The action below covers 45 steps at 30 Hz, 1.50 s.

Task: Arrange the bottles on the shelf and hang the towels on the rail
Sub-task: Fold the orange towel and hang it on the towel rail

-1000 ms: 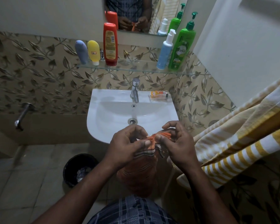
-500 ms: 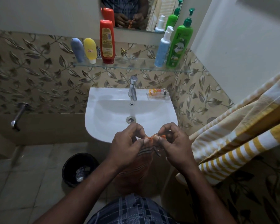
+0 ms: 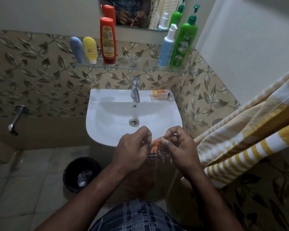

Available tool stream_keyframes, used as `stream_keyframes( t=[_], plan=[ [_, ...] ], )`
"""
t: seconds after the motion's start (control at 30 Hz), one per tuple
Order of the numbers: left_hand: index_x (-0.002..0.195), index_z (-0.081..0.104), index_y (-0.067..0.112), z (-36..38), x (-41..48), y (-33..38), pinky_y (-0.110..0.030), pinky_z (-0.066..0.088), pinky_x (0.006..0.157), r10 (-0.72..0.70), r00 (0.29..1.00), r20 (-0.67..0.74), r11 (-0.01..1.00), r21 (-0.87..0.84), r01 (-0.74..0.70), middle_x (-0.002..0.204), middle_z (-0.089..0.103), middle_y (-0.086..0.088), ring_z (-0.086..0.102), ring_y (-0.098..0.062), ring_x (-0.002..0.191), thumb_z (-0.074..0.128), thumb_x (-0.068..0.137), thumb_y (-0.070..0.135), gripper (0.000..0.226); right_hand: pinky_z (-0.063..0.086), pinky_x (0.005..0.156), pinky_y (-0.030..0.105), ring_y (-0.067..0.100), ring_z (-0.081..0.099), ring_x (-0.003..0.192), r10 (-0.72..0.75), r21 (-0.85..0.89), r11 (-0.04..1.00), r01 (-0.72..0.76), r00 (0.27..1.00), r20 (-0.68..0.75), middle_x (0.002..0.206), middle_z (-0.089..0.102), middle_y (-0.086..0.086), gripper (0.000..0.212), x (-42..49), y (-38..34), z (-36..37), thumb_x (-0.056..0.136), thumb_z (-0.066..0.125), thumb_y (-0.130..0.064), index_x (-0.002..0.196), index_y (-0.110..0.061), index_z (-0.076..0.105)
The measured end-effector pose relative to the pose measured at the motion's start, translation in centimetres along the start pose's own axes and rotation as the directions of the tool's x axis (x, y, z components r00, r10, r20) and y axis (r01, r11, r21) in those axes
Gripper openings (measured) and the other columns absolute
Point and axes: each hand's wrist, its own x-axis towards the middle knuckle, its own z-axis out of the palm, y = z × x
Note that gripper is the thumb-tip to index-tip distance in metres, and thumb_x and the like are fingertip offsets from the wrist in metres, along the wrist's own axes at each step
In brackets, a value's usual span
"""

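An orange towel [image 3: 140,177] hangs in front of me below the sink. My left hand [image 3: 132,152] and my right hand [image 3: 182,150] pinch its top edge close together, thumbs nearly touching. A yellow-and-white striped towel [image 3: 240,140] hangs at the right over a rail that is hard to see. On the glass shelf [image 3: 133,65] stand a grey-blue bottle [image 3: 76,50], a yellow bottle [image 3: 90,50], a red bottle [image 3: 108,40], a light blue pump bottle [image 3: 167,47] and a green pump bottle [image 3: 184,42].
A white sink [image 3: 110,124] with a tap [image 3: 135,89] sits under the shelf; a small orange packet [image 3: 160,94] lies on its rim. A black bin [image 3: 82,174] stands on the floor at the left. A wall spout [image 3: 17,119] sticks out at the left. A mirror [image 3: 140,12] hangs above.
My hands have drawn closer along the orange towel's top edge and less of the bright edge shows. The view has tilted slightly down.
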Motion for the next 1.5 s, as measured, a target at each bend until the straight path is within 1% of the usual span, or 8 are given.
stream_keyframes(
  t=[0.27, 0.5, 0.77, 0.93, 1.03, 1.13, 1.33, 1.5],
  plan=[
    [0.089, 0.053, 0.027, 0.9, 0.1, -0.2, -0.042, 0.053, 0.056, -0.012, 0.999, -0.048, 1.0, 0.015, 0.013, 0.069, 0.067, 0.006, 0.065, -0.014, 0.06, 0.07, 0.094, 0.018, 0.02, 0.059, 0.071, 0.063, 0.038, 0.075, 0.073, -0.006, 0.04, 0.999, 0.007, 0.999, -0.034, 0.075, 0.075, 0.013, 0.022, -0.6, -0.5, -0.2, 0.078, 0.076, -0.044, 0.088, -0.029, 0.062],
    [0.087, 0.05, 0.028, 1.3, -0.2, -0.1, -0.043, 0.053, 0.057, -0.018, 0.995, -0.093, 0.999, 0.025, 0.02, 0.066, 0.066, 0.007, 0.065, -0.016, 0.058, 0.064, 0.09, 0.03, 0.014, 0.059, 0.068, 0.065, 0.027, 0.072, 0.066, 0.026, 0.006, 1.0, -0.025, 0.999, -0.046, 0.069, 0.075, 0.007, 0.029, -0.9, -0.5, -0.2, 0.075, 0.08, -0.048, 0.088, -0.028, 0.063],
    [0.088, 0.05, 0.03, 1.7, -0.2, -0.3, -0.046, 0.056, 0.058, -0.045, 0.995, -0.093, 0.999, 0.003, 0.045, 0.07, 0.067, 0.007, 0.068, -0.017, 0.062, 0.06, 0.089, 0.035, 0.011, 0.062, 0.063, 0.052, 0.014, 0.076, 0.069, -0.086, -0.226, 0.972, 0.06, 0.991, -0.107, 0.076, 0.078, -0.001, 0.032, -1.6, -0.9, 0.1, 0.078, 0.092, -0.025, 0.088, -0.029, 0.062],
    [0.102, 0.055, 0.034, 1.3, 0.0, -0.4, -0.02, 0.051, 0.06, -0.087, 0.991, 0.103, 0.995, -0.032, 0.091, 0.078, 0.074, 0.012, 0.069, -0.006, 0.068, 0.075, 0.094, 0.035, 0.021, 0.062, 0.074, 0.056, 0.021, 0.076, 0.08, -0.078, -0.163, 0.985, 0.05, 0.983, -0.169, 0.085, 0.077, 0.003, 0.026, -0.6, -0.2, -0.6, 0.08, 0.081, -0.022, 0.091, -0.028, 0.058],
    [0.1, 0.063, 0.03, 0.8, -0.6, -3.0, -0.031, 0.044, 0.068, -0.098, 0.958, 0.268, 0.973, 0.228, 0.036, 0.074, 0.071, 0.008, 0.068, -0.015, 0.074, 0.068, 0.09, 0.05, 0.023, 0.061, 0.081, 0.061, 0.028, 0.075, 0.085, -0.033, -0.09, 0.996, 0.013, 0.973, -0.227, 0.09, 0.076, 0.005, 0.026, 0.6, 0.3, -2.1, 0.083, 0.077, -0.014, 0.094, -0.026, 0.057],
    [0.095, 0.07, 0.024, 0.3, -1.2, -5.9, -0.035, 0.042, 0.079, -0.05, 0.942, 0.333, 0.835, 0.531, -0.143, 0.078, 0.074, -0.003, 0.069, -0.031, 0.082, 0.059, 0.087, 0.047, 0.028, 0.06, 0.085, 0.063, 0.026, 0.072, 0.085, -0.002, -0.031, 0.999, -0.007, 0.957, -0.291, 0.093, 0.073, 0.012, 0.032, 1.8, 0.5, -3.8, 0.09, 0.074, 0.002, 0.094, -0.022, 0.054],
    [0.121, 0.064, 0.042, -1.3, -2.1, -8.9, -0.041, 0.041, 0.09, -0.175, 0.923, 0.343, 0.694, 0.708, -0.131, 0.095, 0.079, 0.0, 0.072, -0.026, 0.096, 0.054, 0.082, 0.035, 0.041, 0.056, 0.09, 0.068, 0.027, 0.066, 0.085, -0.017, 0.009, 1.0, 0.021, 0.935, -0.353, 0.091, 0.068, 0.008, 0.034, 2.9, 0.8, -5.3, 0.088, 0.068, -0.002, 0.09, -0.033, 0.053],
    [0.098, 0.063, 0.029, -2.0, -3.0, -9.8, -0.041, 0.038, 0.1, -0.342, 0.886, 0.313, 0.624, 0.781, -0.034, 0.091, 0.075, -0.003, 0.067, -0.026, 0.091, 0.05, 0.096, 0.029, 0.012, 0.056, 0.09, 0.065, 0.034, 0.07, 0.092, -0.064, -0.1, 0.995, 0.028, 0.922, -0.381, 0.095, 0.07, 0.008, 0.033, 3.3, 1.1, -5.1, 0.087, 0.069, -0.008, 0.089, -0.037, 0.052]
  ],
)
